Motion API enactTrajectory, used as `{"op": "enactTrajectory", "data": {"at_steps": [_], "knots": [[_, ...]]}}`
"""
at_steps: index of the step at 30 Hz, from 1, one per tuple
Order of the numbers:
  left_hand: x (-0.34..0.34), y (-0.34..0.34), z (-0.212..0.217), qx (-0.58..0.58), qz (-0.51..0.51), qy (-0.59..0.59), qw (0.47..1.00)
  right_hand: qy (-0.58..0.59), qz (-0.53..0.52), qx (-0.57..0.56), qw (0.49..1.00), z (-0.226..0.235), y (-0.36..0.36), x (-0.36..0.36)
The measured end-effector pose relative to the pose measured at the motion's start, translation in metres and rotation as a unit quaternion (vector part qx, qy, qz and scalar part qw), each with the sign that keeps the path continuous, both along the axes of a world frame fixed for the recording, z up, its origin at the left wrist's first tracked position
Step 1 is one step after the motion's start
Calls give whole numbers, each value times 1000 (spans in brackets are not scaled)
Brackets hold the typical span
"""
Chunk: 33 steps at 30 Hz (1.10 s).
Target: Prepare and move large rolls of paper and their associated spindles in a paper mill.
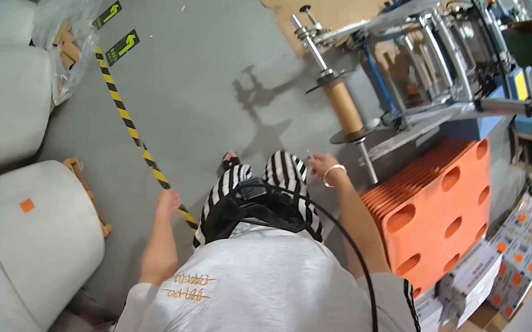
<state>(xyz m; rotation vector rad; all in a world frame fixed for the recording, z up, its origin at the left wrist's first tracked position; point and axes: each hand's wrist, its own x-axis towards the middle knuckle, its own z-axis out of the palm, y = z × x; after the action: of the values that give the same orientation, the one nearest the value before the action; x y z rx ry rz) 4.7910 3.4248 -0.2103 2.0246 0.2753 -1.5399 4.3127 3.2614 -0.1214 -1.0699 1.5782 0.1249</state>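
Observation:
My left hand hangs at my side above the black-and-yellow floor tape; its fingers are too small and foreshortened to make out. My right hand, with a pale bangle at its wrist, is held out in front of my striped trousers. Its fingers are curled together, and a tiny light spot shows at their tips, too small to name. Nearest to that hand is a roller with a brown cardboard core on a metal shaft, at the side of a metal-framed machine. The hand is apart from it.
To my right stand stacked orange panels with oval holes and white cartons. Large white wrapped rolls line the left, near a clear bag of cardboard pieces. Green arrow signs mark the grey floor. A black cable crosses my shirt.

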Motion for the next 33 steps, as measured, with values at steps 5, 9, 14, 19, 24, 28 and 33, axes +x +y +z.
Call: {"op": "enactTrajectory", "data": {"at_steps": [5,9,14,19,24,28,33], "knots": [[61,-113,-65,-87,-11,40,995,48,-82,-42,995,5,7,8],[-45,-245,-10,-120,-139,64,981,127,-148,-3,981,-41,44,-12],[-163,-320,-5,-61,-331,107,936,193,-418,53,886,-93,67,-30],[-238,-390,-16,-2,-358,160,920,83,-730,118,668,-105,22,-83],[-291,-467,-39,-12,-332,144,932,23,-878,35,478,-133,-13,-138],[-332,-503,-56,-39,-391,146,908,24,-906,41,420,-172,-19,-173],[-381,-522,-84,11,-407,96,908,7,-899,70,432,-214,-28,-201]]}}
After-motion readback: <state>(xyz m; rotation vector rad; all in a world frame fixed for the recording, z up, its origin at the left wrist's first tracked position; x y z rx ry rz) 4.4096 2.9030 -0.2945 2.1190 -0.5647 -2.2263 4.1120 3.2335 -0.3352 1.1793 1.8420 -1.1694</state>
